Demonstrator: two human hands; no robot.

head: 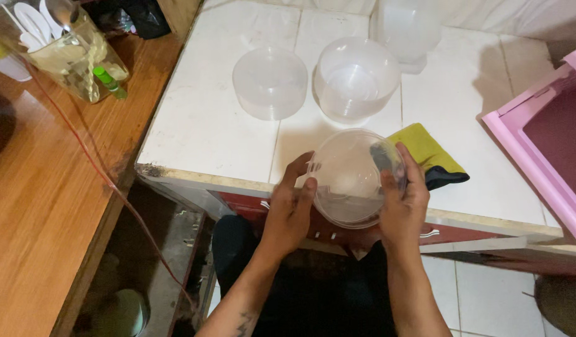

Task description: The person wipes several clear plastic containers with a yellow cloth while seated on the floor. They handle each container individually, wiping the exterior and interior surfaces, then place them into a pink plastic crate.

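held item: clear round plastic container (pixel 353 181), lid on, at the near edge of the white tiled worktop (pixel 206 125), centre of scene. Looks empty.
left hand (pixel 291 209): fingers wrapped on the container's left rim, thumb on top, holding it.
right hand (pixel 403 203): fingers curled over the right rim, holding the same container; fingertips show through the plastic.
cloth: yellow cloth (pixel 425 150) with a dark underside, flat on the worktop just right of the container, partly behind the right hand.
far containers: stack of clear tubs (pixel 270 81), upside down, far-left of centre; stack of clear bowls (pixel 356 78), open side up, just right of it, nested, nothing else inside. A third clear stack (pixel 408 28) at the far edge, blurred.
labels: none readable on any container.
left side: wooden table (pixel 44 187) adjoining the worktop. On it, far left, a clear jar (pixel 72 53) holding white plastic spoons, and a small green-capped tube (pixel 110 83) leaning at its base. Thin red cable (pixel 88 156) runs across the wood and down.
right side: pink plastic crate (pixel 537 143), edge only, contents not visible.
below: red drawer front (pixel 328 231) under the worktop edge.
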